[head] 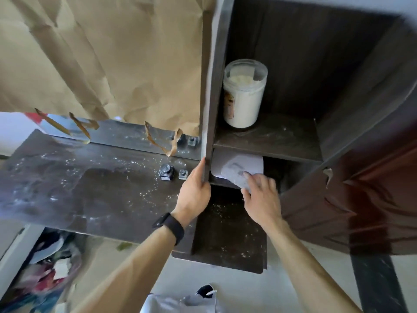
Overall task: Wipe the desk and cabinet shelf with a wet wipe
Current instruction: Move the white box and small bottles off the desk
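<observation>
My right hand (261, 195) presses a greyish, dirty wet wipe (234, 175) against the front of the lower cabinet shelf (223, 184). White paper (246, 164) lies on that shelf behind the wipe. My left hand (195, 188), with a black band on its wrist, grips the front edge of the cabinet's vertical side panel (208, 123). The dark desk (90, 188) stretches left of the cabinet, speckled with white powder and smeared with grey streaks. A dusty upper shelf (282, 143) sits above the wipe.
A plastic jar of white powder (243, 96) stands on the upper shelf. A small ink bottle (166, 172) and a small clear cube (183, 174) sit on the desk near my left hand. Torn brown paper (101, 59) covers the wall. A cabinet door (372, 199) hangs at right.
</observation>
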{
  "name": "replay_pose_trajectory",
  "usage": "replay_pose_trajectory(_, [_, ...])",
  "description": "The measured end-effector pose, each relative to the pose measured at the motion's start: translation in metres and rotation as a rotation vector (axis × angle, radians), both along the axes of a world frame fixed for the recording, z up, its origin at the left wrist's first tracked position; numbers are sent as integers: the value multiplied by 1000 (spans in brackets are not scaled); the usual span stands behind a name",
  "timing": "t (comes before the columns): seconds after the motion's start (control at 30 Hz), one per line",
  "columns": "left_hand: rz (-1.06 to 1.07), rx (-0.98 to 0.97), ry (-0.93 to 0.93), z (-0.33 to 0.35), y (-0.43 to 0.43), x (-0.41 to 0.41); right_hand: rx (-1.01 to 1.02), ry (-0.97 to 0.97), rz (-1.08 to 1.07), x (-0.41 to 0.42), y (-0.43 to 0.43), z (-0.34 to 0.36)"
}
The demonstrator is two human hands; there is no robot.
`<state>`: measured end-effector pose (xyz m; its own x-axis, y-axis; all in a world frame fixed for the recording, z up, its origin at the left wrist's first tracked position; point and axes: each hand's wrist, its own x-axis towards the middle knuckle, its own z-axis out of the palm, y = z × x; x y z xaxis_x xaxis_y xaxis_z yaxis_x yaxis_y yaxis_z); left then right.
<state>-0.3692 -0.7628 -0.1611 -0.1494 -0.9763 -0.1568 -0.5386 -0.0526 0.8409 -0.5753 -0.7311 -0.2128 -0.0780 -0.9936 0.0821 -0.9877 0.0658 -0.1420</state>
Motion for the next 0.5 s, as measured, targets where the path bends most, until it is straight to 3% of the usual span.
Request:
replay_pose_trajectory(0.3, [-10,75,-10,16,2,-2,198,-58,107,5,-60,-3])
replay_pose_trajectory(0.5, [-66,111,-32,15,-3,5,170,-159,104,0,-58,-16])
